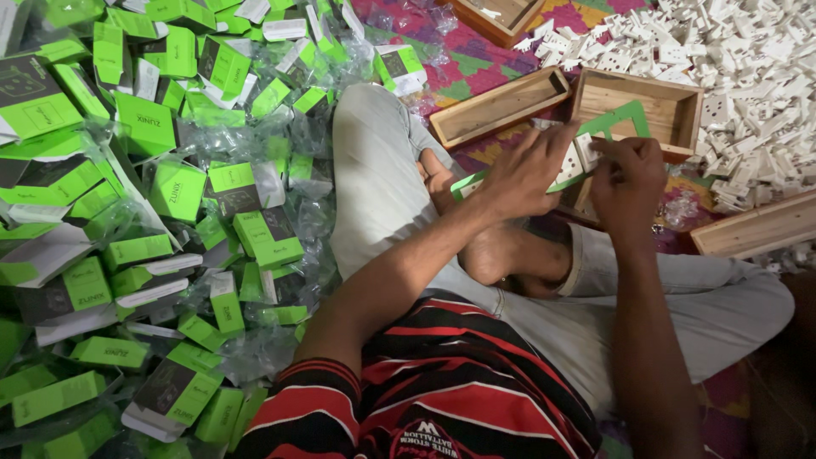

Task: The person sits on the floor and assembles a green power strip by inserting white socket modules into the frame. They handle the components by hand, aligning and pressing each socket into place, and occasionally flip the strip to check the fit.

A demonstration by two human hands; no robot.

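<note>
My left hand (524,168) and my right hand (627,174) meet over my crossed legs, both gripping a flat green and white carton (614,124) with a small white plastic plug part (585,153) held against it between the fingers. The carton's green flap sticks up toward an open wooden tray (676,109) just beyond the hands. I sit on the floor in grey trousers and a red, black and white striped shirt.
A large heap of green and white small boxes (153,221) in clear wrappers fills the left side. A pile of white plastic plug parts (731,68) lies at the upper right. Another wooden tray (497,108) and a wooden strip (756,228) rest on the patterned mat.
</note>
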